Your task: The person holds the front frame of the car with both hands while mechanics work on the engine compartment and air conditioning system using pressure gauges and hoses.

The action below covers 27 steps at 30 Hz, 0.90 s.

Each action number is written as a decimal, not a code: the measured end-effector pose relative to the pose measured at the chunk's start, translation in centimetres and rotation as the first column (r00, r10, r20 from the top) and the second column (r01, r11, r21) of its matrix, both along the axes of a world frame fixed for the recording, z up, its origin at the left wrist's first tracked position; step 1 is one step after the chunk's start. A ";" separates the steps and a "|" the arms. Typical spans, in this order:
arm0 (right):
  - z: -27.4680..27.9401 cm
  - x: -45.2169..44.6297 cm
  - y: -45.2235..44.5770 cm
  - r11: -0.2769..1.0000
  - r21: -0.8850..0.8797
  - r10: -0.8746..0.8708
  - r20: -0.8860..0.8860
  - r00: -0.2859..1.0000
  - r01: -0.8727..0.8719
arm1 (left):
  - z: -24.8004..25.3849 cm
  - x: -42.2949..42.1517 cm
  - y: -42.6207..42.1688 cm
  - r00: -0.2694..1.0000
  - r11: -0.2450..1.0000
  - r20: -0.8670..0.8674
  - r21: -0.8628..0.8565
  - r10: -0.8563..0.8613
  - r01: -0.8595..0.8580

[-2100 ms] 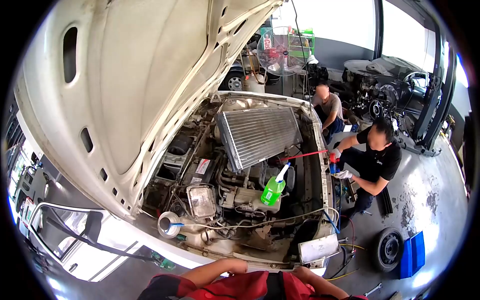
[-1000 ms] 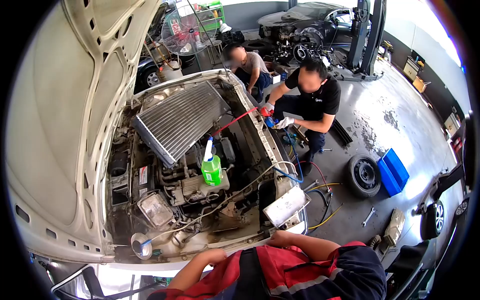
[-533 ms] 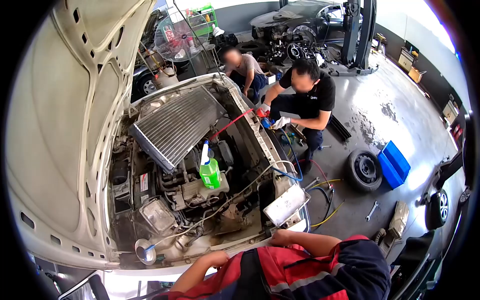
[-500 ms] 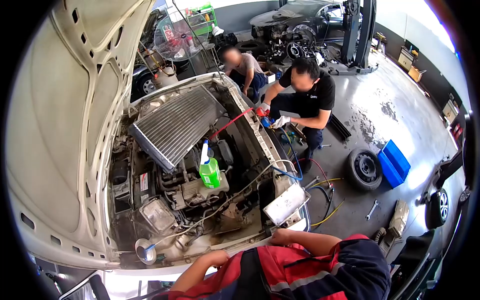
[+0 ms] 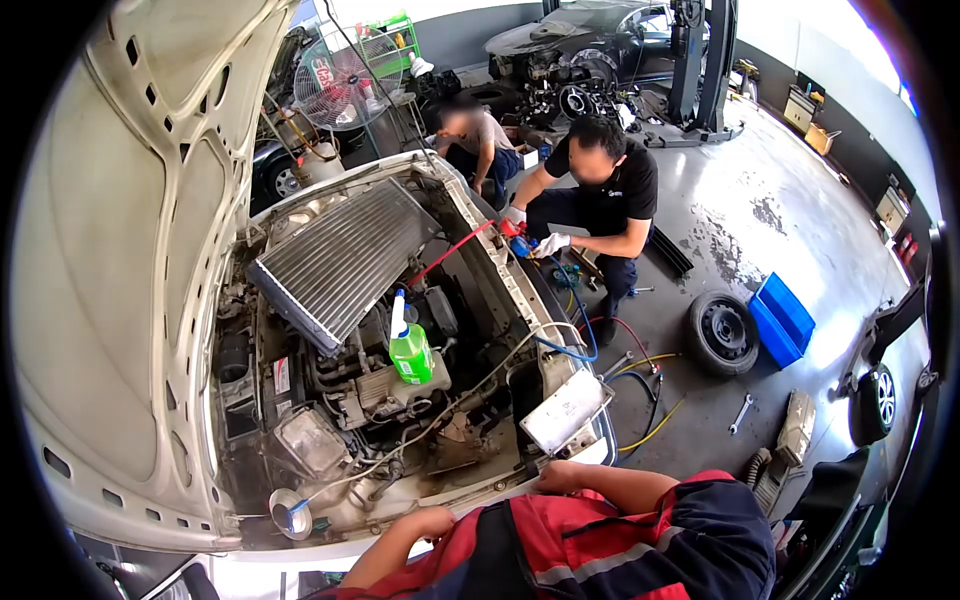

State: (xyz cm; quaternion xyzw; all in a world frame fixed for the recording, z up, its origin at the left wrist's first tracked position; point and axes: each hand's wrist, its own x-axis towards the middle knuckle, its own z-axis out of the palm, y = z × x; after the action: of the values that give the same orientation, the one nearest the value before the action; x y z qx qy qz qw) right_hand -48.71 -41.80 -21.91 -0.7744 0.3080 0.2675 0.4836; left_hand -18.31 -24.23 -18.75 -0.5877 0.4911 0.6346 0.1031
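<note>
- The left hand [image 5: 432, 521] is bare and lies just beside the long, dirty white metal edge [image 5: 488, 490] of the car.
- Its fingers are curled in. I cannot tell if they hold anything.
- The right hand [image 5: 562, 475] is bare too, with its fingers bent down at the same edge. I cannot tell if they grip it.
- The white edge runs in front of the red and dark blue jacket [image 5: 610, 520].
- Near the right hand is a dirty white box-shaped part [image 5: 567, 412], tilted on the corner of the car.
- A clear green spray bottle [image 5: 412, 360] with a white and blue top stands on the engine.
- A grey metal panel with ridges [image 5: 345, 260] lies slanted over the engine.
- A person in a black shirt [image 5: 635, 190] crouches by the car. White-gloved hands hold a red and blue tool [image 5: 517, 240].
</note>
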 end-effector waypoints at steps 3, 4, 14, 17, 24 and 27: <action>-0.1 0.1 -0.1 1.000 -0.013 0.017 0.023 1.000 -0.017 | -0.6 0.4 -0.1 0.997 0.996 0.016 -0.047 -0.072 0.073; 0.1 0.1 -0.1 1.000 -0.008 0.024 0.027 0.999 -0.024 | -0.7 0.4 0.1 0.992 0.989 0.021 -0.075 -0.126 0.128; 0.6 0.2 -0.1 0.999 0.032 -0.008 0.026 1.000 0.007 | 3.7 -1.1 -0.5 0.995 0.994 0.062 -0.064 -0.083 0.087; 0.9 -0.5 0.4 1.000 -0.026 0.013 0.149 0.989 -0.009 | 5.0 -1.6 -1.2 0.996 0.998 0.067 -0.028 -0.055 0.057; 2.0 -0.2 -0.1 0.999 -0.042 -0.018 0.082 0.996 0.021 | 1.2 -0.6 -0.2 0.996 0.998 0.070 -0.020 -0.062 0.064; 3.9 0.0 0.0 1.000 -0.002 -0.027 0.018 0.999 0.027 | 1.3 -0.4 0.0 0.997 0.999 0.066 -0.024 -0.041 0.043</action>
State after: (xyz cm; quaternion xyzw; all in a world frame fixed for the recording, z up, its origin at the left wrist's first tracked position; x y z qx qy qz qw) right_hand -48.70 -41.81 -18.04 -0.7732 0.3145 0.2535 0.4889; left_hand -18.74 -24.24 -17.48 -0.5992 0.5078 0.6062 0.1249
